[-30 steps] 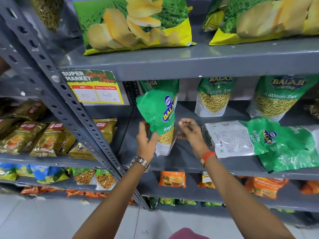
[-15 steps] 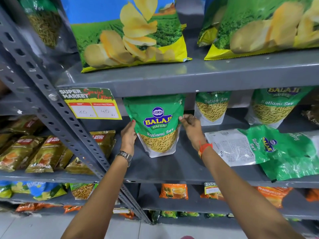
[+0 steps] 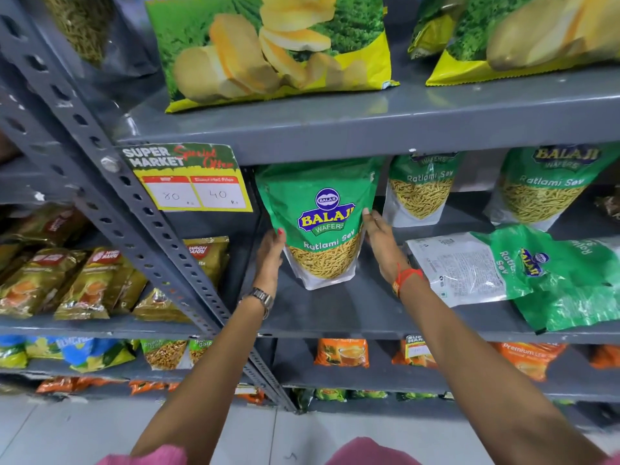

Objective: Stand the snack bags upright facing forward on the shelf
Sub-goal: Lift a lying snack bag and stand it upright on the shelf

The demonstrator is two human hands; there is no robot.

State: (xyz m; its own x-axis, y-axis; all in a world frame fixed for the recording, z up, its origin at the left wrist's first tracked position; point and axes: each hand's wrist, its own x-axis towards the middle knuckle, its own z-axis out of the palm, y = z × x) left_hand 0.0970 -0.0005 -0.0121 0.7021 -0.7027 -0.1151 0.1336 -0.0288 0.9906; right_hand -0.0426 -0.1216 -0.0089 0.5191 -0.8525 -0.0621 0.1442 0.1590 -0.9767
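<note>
A green Balaji Ratlami Sev bag stands upright on the grey middle shelf, its front toward me. My left hand presses flat on its left edge and my right hand on its right edge, so the bag sits between both palms. Two more sev bags stand upright farther back to the right. Two others lie flat at the shelf's right: one back side up, one crumpled green bag.
A slotted grey upright runs diagonally at the left with a yellow price tag. Large chip bags sit on the shelf above. Tea packets fill the left bay; orange packs are on the lower shelf.
The sev bag went from tilted and sideways in my hands to upright with its front toward me, set down at the shelf's left. Both hands now rest on its sides.
</note>
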